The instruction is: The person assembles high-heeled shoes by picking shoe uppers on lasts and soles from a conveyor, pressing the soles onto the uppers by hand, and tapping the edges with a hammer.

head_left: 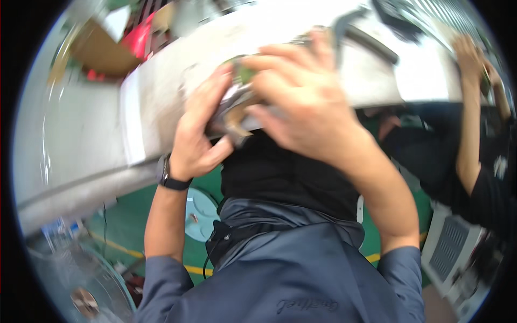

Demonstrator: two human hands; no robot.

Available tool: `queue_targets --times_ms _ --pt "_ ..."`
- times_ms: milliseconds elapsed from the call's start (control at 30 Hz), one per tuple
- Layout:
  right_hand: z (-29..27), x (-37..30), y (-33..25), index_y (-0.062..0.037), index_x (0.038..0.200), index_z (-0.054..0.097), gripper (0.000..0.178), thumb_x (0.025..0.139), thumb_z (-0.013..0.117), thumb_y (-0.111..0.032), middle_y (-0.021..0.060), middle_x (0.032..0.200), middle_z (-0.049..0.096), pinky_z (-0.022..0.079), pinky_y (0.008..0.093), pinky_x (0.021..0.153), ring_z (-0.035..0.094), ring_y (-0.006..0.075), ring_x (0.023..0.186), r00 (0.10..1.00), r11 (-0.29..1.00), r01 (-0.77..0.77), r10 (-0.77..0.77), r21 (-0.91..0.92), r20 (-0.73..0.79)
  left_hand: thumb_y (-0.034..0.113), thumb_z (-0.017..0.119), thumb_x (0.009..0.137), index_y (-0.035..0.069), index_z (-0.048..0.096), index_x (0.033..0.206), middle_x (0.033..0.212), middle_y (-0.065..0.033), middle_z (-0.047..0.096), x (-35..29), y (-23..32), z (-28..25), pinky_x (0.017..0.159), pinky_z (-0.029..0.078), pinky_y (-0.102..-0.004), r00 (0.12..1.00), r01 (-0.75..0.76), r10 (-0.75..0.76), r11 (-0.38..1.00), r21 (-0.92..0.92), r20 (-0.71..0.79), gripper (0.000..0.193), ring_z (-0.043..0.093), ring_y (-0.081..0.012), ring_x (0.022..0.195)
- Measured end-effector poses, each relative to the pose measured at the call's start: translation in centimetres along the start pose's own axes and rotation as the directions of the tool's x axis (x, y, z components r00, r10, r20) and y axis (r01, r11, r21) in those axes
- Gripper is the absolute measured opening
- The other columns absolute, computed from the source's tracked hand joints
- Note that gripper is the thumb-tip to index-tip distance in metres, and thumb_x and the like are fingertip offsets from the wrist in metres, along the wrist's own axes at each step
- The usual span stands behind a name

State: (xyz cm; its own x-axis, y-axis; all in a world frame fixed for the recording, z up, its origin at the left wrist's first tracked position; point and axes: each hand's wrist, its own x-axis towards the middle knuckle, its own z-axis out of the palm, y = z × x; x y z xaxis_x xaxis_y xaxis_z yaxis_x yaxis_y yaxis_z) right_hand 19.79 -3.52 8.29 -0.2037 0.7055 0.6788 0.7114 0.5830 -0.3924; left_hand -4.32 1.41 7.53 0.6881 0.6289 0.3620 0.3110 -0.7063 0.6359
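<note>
My left hand (195,132), with a dark band at the wrist, is closed around the side of a small metallic part (235,116) at the near edge of the bench. Green shows at the part's top, and a tan strip runs along its lower end. Over the part's right side lies my right hand (307,97), its fingers bent and its thumb close to the metal. Motion blur smears the right fingers, so I cannot tell whether they grip it. The part's exact kind is also hidden by blur and by my fingers.
The pale workbench (161,102) spans the view. A dark curved bar (371,43) lies beyond my right hand. Brown cardboard (99,51) and a red item (139,37) are far left. A co-worker's hand (467,56) is at the right. Below stand a light blue disc (200,215) and a large reel (81,274).
</note>
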Motion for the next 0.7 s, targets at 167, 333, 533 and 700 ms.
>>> queue_targets --times_ms 167,333,533,700 --pt "-1.4 1.5 -0.4 -0.0086 0.094 0.066 0.028 0.077 0.088 -0.012 0.0073 0.129 0.073 0.03 0.0665 0.12 0.064 0.03 0.129 0.979 0.994 0.092 -0.079 -0.059 0.186 0.013 0.074 0.089 0.001 0.06 0.148 0.155 -0.0173 0.058 -1.0 1.4 -0.7 0.127 0.031 -0.0493 0.991 0.1 -0.115 0.975 -0.197 -0.068 0.062 0.044 -0.0376 0.153" --pt "-1.1 2.7 -0.1 -0.0086 0.092 0.064 0.027 0.079 0.087 -0.012 0.007 0.128 0.074 0.028 0.0647 0.121 0.066 0.0296 0.126 0.967 0.989 0.119 -0.094 -0.09 0.237 0.015 0.08 0.091 0.002 0.069 0.139 0.145 -0.0152 0.068 -0.1 1.1 0.9 0.125 0.034 -0.048 0.961 0.13 -0.174 0.971 -0.202 -0.217 0.051 0.052 -0.0349 0.147" --pt "-0.9 3.2 -0.4 -0.0088 0.089 0.062 0.026 0.079 0.086 -0.01 0.0071 0.125 0.075 0.028 0.0611 0.121 0.067 0.0284 0.119 0.963 0.989 0.085 -0.05 -0.121 0.264 0.014 0.077 0.089 0.006 0.074 0.132 0.14 -0.0118 0.072 0.1 1.1 2.1 0.124 0.029 -0.0591 0.916 0.187 -0.265 0.946 -0.264 -0.301 0.044 0.058 -0.0323 0.143" --pt "-0.6 3.4 -0.7 -0.0093 0.088 0.062 0.026 0.079 0.086 -0.011 0.0074 0.123 0.076 0.031 0.0599 0.12 0.068 0.0281 0.117 0.965 0.99 0.044 -0.006 -0.137 0.263 0.01 0.073 0.087 0.009 0.075 0.129 0.138 -0.0124 0.072 0.2 1.8 3.5 0.122 0.029 -0.0655 0.881 0.177 -0.139 0.983 0.042 -0.451 0.042 0.062 -0.0313 0.139"
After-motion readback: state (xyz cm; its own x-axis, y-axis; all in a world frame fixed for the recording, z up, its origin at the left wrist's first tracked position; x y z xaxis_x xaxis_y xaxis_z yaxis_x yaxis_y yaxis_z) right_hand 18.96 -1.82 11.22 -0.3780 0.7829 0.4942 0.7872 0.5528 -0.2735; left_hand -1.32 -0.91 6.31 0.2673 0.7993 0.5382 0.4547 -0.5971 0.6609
